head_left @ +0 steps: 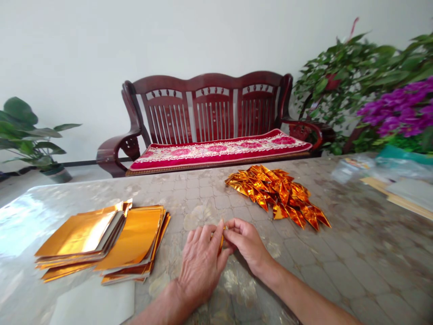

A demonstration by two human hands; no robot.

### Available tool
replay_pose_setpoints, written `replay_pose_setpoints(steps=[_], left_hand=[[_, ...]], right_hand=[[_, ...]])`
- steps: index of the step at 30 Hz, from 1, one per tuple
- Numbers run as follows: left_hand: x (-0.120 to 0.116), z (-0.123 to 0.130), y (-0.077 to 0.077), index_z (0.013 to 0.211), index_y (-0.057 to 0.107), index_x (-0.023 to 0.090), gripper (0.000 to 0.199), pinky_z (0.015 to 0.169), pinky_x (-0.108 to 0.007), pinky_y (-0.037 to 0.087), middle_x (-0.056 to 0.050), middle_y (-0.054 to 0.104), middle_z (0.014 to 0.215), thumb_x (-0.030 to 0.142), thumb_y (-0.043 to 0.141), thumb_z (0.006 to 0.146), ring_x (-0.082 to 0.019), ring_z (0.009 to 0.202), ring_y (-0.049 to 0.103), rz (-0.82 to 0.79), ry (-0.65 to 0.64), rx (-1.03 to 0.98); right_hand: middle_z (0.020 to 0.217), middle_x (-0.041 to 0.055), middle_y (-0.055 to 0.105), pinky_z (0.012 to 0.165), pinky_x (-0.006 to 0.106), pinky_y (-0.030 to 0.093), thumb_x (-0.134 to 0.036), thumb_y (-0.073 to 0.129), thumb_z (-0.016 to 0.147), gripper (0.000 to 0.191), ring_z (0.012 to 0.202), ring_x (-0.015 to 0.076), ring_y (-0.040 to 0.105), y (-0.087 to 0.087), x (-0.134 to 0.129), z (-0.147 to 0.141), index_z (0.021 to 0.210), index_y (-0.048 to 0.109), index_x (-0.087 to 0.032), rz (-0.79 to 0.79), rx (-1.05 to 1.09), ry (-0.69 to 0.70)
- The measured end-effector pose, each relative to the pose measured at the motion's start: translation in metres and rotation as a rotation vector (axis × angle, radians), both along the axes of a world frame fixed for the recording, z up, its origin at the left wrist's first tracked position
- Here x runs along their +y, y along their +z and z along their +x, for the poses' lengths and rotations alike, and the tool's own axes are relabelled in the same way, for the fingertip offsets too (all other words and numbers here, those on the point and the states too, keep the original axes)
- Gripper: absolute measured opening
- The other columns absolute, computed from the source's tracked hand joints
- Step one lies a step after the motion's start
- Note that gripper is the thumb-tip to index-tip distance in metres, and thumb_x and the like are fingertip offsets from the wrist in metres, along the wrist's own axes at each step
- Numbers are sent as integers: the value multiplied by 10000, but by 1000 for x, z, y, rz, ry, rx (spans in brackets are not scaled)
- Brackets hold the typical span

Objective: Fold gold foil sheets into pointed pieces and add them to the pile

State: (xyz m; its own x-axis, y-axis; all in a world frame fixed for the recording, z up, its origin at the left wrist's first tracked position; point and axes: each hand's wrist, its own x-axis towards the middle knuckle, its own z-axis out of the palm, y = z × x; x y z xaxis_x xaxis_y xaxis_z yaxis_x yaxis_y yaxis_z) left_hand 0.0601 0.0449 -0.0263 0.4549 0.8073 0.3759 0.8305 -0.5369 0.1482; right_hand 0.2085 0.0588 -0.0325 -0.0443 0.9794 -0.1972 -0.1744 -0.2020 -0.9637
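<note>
My left hand [201, 262] and my right hand [248, 241] meet near the table's middle, their fingertips pinching a small folded piece of gold foil [221, 241]. Much of that piece is hidden by my fingers. To the left of my hands lie two overlapping stacks of gold foil sheets [77, 234] [135, 239]. A loose heap of folded gold foil triangles [274, 196] sits ahead and to the right, apart from my right hand.
A glossy clear sheet covers the patterned tabletop [189, 198]. Plastic bags [399, 167] and flat boards [406, 194] lie at the right edge. Beyond the table stand a dark wooden bench [209, 104] with a red cushion [219, 151] and potted plants [365, 81] [30, 135].
</note>
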Motion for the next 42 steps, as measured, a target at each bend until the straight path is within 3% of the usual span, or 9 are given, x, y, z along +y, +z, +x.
replay_pose_setpoints(steps=[3,6,10,15,20,29,35,38,42], left_hand=[[4,-3,-5,1346,540,220,407,776,-357,470,-67,671,988,210,489,942,-213,893,608,-57,-13,-105],[9,-6,-13,1279,600,219,357,766,-329,487,-46,683,892,204,482,943,-196,843,622,-160,-46,-282],[12,-6,-14,1140,676,249,268,812,-296,490,-21,727,945,223,544,907,-180,886,657,-350,33,-508],[14,-7,-9,874,718,239,194,701,-258,453,13,726,789,331,549,900,-168,767,654,-482,123,-533],[16,-8,-13,954,714,230,199,701,-242,467,5,743,856,322,553,883,-165,788,668,-489,131,-621],[21,-10,-17,839,713,196,235,657,-231,464,19,717,743,357,547,879,-159,705,646,-543,149,-745],[21,-10,-17,955,702,192,196,686,-250,525,5,735,825,298,572,853,-165,734,677,-625,62,-859],[20,-10,-18,973,700,194,192,748,-274,542,-5,745,880,271,598,830,-175,794,688,-553,83,-872],[21,-12,-24,993,692,209,186,787,-281,537,-4,740,920,239,618,824,-173,843,686,-433,104,-844]], right_hand=[[596,-37,600,487,212,434,-444,733,703,309,510,105,543,-2,0,0,778,599,-175,-6,-21,13],[590,-32,600,489,208,444,-465,734,705,330,516,104,547,-4,0,0,765,603,-168,1,-48,17],[581,-35,592,482,205,444,-432,721,716,296,515,101,539,-4,0,1,779,619,-161,19,-70,17],[580,-40,584,482,203,441,-404,692,738,256,519,99,529,-4,-1,1,786,626,-161,46,-86,10],[593,-41,588,477,206,444,-422,710,713,279,515,101,532,-4,1,2,791,620,-170,39,-85,-28],[650,-20,612,500,210,451,-430,693,747,284,573,113,548,-4,3,5,855,668,-168,81,-70,-56],[741,-1,658,511,210,454,-402,684,756,310,583,106,560,-6,4,5,957,690,-166,82,-61,-77],[780,-9,653,497,209,459,-379,700,732,350,595,113,585,-7,4,4,1014,633,-184,76,-24,-102],[711,-29,625,482,207,448,-383,722,709,301,577,118,582,-8,4,3,891,579,-191,57,-32,-106]])
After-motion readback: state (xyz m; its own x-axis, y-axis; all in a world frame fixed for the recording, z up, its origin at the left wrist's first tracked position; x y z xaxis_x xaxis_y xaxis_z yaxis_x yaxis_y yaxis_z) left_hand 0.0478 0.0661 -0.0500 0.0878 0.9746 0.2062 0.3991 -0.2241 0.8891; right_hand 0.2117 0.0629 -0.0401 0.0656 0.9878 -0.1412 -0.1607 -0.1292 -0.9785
